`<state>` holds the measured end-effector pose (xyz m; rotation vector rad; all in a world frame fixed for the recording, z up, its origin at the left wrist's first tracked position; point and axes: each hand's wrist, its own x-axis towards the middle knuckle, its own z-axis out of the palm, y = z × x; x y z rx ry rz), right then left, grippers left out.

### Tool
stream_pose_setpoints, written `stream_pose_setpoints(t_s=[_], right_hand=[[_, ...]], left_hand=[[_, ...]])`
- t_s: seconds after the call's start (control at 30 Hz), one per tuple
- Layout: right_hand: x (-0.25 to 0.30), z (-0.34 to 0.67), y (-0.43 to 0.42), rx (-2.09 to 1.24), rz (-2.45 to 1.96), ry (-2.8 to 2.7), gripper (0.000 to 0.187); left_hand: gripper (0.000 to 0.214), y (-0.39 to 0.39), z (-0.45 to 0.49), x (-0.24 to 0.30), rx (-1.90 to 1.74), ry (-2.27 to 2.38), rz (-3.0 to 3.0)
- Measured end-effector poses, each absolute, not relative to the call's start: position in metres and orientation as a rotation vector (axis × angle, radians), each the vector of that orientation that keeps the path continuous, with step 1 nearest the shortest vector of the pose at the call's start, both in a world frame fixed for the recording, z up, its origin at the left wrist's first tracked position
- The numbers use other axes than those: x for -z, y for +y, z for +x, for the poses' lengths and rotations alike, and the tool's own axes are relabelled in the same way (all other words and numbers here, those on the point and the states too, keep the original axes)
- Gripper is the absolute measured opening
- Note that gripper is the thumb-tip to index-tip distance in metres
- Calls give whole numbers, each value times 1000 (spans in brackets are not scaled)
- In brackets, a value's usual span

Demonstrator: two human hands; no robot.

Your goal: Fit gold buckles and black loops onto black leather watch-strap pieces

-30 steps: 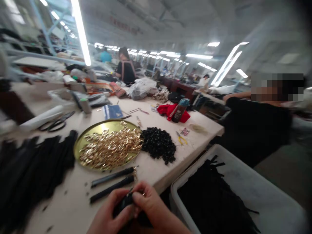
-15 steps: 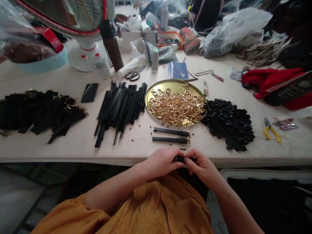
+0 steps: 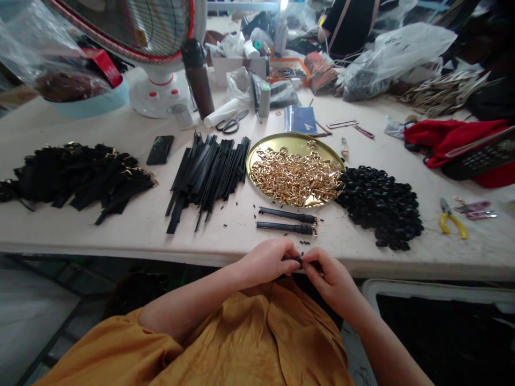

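At the table's front edge my left hand [image 3: 277, 258] is closed on a black strap [image 3: 298, 260], most of it hidden by the fingers. Thumb and forefinger of my right hand [image 3: 322, 269] pinch the same strap from the other side. Just beyond my hands lie two black straps with gold buckles [image 3: 285, 228], side by side. Behind them stands a round gold tray [image 3: 277, 140] heaped with gold buckles [image 3: 295, 174]. A pile of black loops [image 3: 380, 206] is to its right, and flat black strips [image 3: 207, 174] are to its left.
Far left is a heap of black straps with buckles [image 3: 80, 174]; near it lies a phone [image 3: 160, 149]. A fan [image 3: 155, 96], a dark bottle [image 3: 198, 78] and scissors [image 3: 232, 123] stand or lie behind. Yellow-handled pliers [image 3: 453, 220] lie at right. Below the edge is a white bin [image 3: 372, 289].
The view has shifted a little, so the table's things appear slightly further right. My fingertips have moved on the strap, with both hands still on it.
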<state>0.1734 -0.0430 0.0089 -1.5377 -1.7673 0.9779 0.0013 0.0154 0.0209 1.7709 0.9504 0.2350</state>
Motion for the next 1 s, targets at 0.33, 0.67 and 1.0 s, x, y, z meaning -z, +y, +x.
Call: stream_pose_setpoints(t_s=[0.33, 0.67, 1.0], right_hand=[[1, 170, -49, -988, -1630, -1675, 23], [12, 178, -39, -900, -1611, -1841, 24], [40, 194, 40, 39, -1706, -2011, 41]], left_hand=[[22, 20, -4, -24, -92, 832, 1593], [21, 33, 8, -26, -132, 928, 1969], [30, 92, 10, 5, -399, 1142, 2548]])
